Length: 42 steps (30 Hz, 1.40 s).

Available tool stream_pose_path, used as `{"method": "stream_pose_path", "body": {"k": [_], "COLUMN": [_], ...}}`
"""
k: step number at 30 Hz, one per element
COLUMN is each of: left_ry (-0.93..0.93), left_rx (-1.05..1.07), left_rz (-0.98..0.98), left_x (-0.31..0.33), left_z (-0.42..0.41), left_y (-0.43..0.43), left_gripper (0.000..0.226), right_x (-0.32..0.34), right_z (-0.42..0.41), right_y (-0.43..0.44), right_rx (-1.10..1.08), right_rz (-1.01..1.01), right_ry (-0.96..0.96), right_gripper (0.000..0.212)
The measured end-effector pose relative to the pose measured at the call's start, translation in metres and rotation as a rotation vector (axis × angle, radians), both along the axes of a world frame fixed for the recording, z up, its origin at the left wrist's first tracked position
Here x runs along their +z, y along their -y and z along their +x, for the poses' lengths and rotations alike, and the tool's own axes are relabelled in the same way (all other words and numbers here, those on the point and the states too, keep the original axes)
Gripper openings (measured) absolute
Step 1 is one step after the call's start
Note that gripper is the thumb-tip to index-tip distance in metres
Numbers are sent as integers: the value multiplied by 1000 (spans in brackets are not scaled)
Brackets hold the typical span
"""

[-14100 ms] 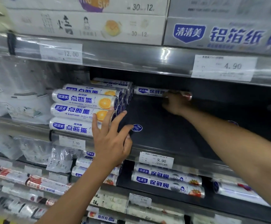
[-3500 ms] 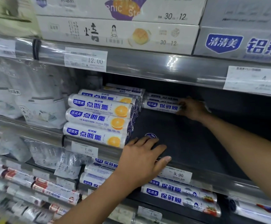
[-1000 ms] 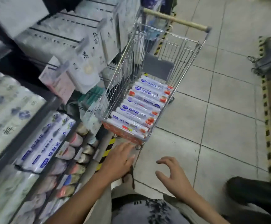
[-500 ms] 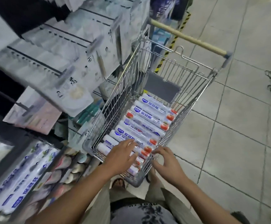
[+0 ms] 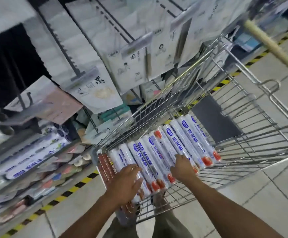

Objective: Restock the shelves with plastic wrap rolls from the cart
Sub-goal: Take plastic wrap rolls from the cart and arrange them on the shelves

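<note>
left grip (image 5: 124, 184) and right grip (image 5: 182, 167) move onto the plastic wrap rolls (image 5: 157, 152)

since half a second ago both have pushed further across the row, and the view has dropped closer over the cart (image 5: 242, 152). it stands just ahead of the grips, with the shelves (image 5: 11, 148) off to the left grip's side. plastic wrap rolls lie packed side by side in the cart, touching, directly under both grips and running on beyond the right one. left grip lies released, fingers spread over the nearest rolls. right grip presses on the middle rolls. its fingertips are hidden, so i cannot tell whether it is grasping one. likely risk: the smooth round rolls are met only near their close ends, so a bundle lifted from there could tip and spill one to the floor (image 5: 242, 203).
</note>
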<state>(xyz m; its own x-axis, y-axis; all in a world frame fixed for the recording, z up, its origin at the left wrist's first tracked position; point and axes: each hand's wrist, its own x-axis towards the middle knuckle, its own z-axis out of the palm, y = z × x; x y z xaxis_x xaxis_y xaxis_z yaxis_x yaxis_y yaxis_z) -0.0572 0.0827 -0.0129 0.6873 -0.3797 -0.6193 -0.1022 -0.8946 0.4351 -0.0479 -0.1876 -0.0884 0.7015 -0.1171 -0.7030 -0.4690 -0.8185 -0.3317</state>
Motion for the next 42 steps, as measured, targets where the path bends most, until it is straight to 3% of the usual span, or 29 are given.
{"method": "stream_pose_path", "body": {"k": [8, 12, 14, 16, 20, 24, 26, 28, 32, 35, 38, 42], "left_ry": [-116, -196, -267, -364, -531, -709, -767, -720, -599, -522, -488, -523], "left_rx": [244, 355, 493, 677, 1107, 1396, 1445, 1451, 1492, 1529, 1567, 1601], "left_rz": [-54, -96, -167, -243, -422, -712, -827, -801, -703, -695, -747, -822], "left_x": [-38, -49, -45, -41, -32, -26, -26, -28, -24, -25, -24, -20], "left_z": [-8, -12, -7, 1, 22, 31, 29, 27, 24, 22, 19, 15], "left_y": [13, 16, 22, 31, 48, 60, 58, 54, 52, 51, 51, 49], "left_gripper": [37, 36, 32, 31, 67, 55, 60, 67, 72, 68, 55, 55], "right_x": [-67, -79, -74, -60, -7, 45, 49, 30, -41, -74, -88, -88], "right_z": [22, 29, 33, 36, 30, 24, 29, 40, 58, 60, 57, 63], "right_y": [4, 10, 9, 2, -25, -37, -27, -9, 40, 58, 55, 46], "right_rx": [23, 44, -2, -5, -10, 104, 54, -39, -50, -25, 34, 138], "right_rz": [-175, -212, -128, 8, 380, 778, 834, 683, 87, -64, -149, -290], "right_ry": [-25, 10, -6, -25, -15, -206, -252, -161, 18, -65, -27, -19], "right_gripper": [59, 45, 27, 25, 33, 26, 20, 20, 53, 56, 47, 60]}}
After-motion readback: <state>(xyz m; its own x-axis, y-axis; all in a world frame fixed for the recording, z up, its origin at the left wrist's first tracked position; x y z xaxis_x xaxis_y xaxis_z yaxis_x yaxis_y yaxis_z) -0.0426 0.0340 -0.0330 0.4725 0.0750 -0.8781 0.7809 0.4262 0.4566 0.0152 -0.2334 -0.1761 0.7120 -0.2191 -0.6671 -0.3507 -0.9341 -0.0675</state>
